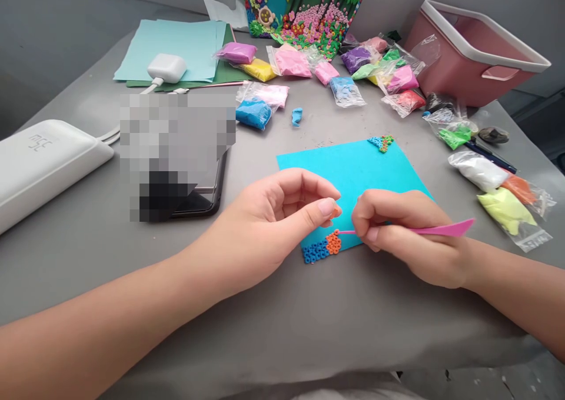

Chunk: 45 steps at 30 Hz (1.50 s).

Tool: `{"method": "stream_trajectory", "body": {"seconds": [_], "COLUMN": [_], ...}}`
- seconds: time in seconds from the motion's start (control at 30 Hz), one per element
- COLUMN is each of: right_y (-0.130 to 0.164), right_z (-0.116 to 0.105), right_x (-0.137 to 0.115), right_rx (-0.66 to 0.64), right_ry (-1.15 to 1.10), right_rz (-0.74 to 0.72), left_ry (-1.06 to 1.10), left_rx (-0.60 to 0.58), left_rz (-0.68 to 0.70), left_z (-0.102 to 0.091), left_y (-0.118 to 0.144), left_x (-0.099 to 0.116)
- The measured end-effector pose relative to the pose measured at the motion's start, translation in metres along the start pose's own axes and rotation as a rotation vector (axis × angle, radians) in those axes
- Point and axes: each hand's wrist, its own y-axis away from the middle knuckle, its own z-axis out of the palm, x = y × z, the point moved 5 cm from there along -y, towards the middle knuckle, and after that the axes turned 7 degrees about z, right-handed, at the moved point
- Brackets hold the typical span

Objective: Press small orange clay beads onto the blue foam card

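A bright blue sheet (326, 179) lies on the table under both hands. Along its near left corner sit small blue clay rings (314, 251) and, beside them, orange clay rings (333, 243). My left hand (295, 206) pinches a bit of orange clay (336, 211) between thumb and fingers, just above the sheet. In my right hand (397, 226) is a pink clay tool (445, 229), gripped like a pen. Its thin tip touches the topmost orange ring. Blue, green and orange clay pieces (382, 143) cover the sheet's far right corner.
Bags of coloured clay (293, 62) lie across the back and right. A pink bin (468, 65) stands back right, near a decorated clay picture (309, 15). Left are a phone (198, 203), a white power bank (48, 165), a charger (166, 67) and pale blue sheets (163, 38).
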Motion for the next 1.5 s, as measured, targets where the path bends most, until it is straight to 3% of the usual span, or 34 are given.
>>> {"method": "stream_trajectory", "body": {"seconds": [0.1,0.17,0.3,0.4,0.6,0.8,1.07,1.4,1.5], "right_y": [0.001,0.000,0.004,0.007,0.013,0.013,0.010,0.007,0.005], "right_z": [-0.009,-0.015,-0.022,-0.022,-0.006,-0.005,-0.009,-0.005,-0.008], "right_x": [0.002,0.002,-0.004,-0.008,-0.030,-0.030,-0.033,-0.029,-0.024], "right_rx": [0.087,0.154,0.362,0.441,0.296,0.276,0.372,0.210,0.250], "right_ry": [-0.190,-0.237,-0.054,0.046,0.397,0.364,0.364,0.278,0.197], "right_rz": [-0.005,-0.083,-0.306,-0.279,-0.457,-0.474,-0.410,-0.406,-0.320], "left_ry": [0.007,0.004,0.007,0.055,0.140,0.138,0.134,0.162,0.135], "left_rx": [0.003,0.008,0.021,0.006,-0.060,-0.122,-0.114,-0.145,-0.138], "left_rz": [-0.010,-0.011,-0.027,-0.025,-0.011,-0.035,-0.050,-0.066,-0.041], "left_z": [0.000,0.000,0.001,0.003,0.004,0.006,0.006,0.009,0.008], "left_y": [0.001,0.002,0.002,0.001,0.001,0.002,0.000,0.002,0.002], "left_x": [-0.001,0.000,0.000,-0.001,-0.004,-0.005,-0.002,-0.005,-0.004]}}
